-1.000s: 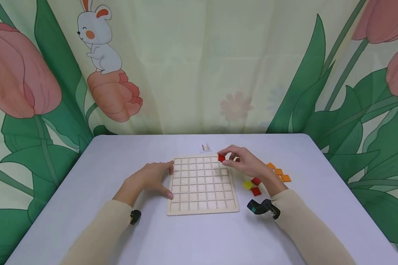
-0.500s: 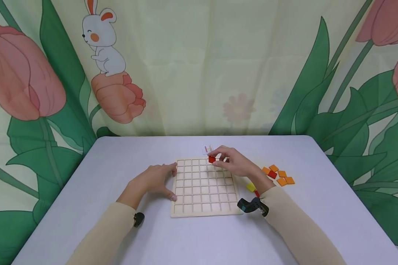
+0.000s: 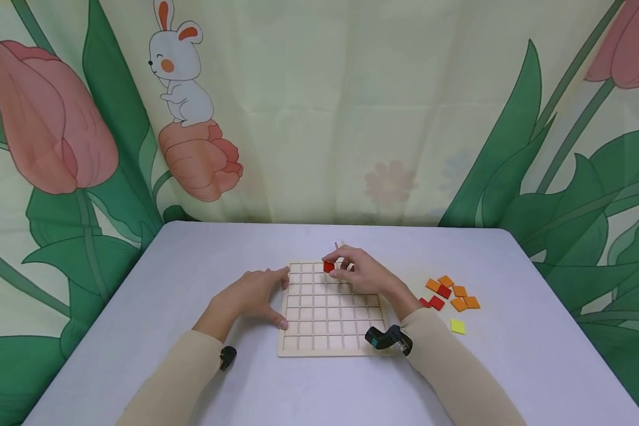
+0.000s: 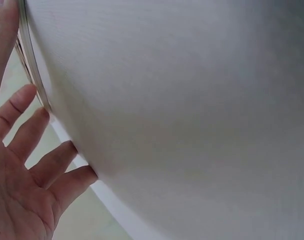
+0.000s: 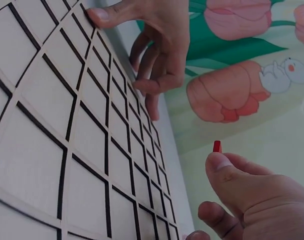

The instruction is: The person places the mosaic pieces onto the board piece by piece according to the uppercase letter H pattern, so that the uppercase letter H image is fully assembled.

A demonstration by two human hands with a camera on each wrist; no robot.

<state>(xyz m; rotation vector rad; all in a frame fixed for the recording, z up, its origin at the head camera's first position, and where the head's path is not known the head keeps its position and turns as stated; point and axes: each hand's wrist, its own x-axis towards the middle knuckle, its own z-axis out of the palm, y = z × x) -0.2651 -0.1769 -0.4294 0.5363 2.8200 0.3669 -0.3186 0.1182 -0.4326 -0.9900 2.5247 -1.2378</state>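
Note:
A light wooden grid board lies on the white table in the head view. My left hand touches its left edge, thumb and fingers spread apart along the side; in the left wrist view the fingers look nearly straight. Over the board's far rows, my right hand pinches a red square tile between thumb and fingertips. Seen from the right wrist, the tile shows edge-on above the thumb, apart from the board. No tile shows in the visible squares of the grid.
Right of the board lie several orange tiles, a few red tiles and one yellow tile. A small printed card lies beyond the board, partly hidden by my right hand. A patterned curtain hangs behind the table.
My right hand has moved left along the board's far rows with the red tile. The left hand stays at the board's edge. The yellow and red tiles beside my right arm are now uncovered.

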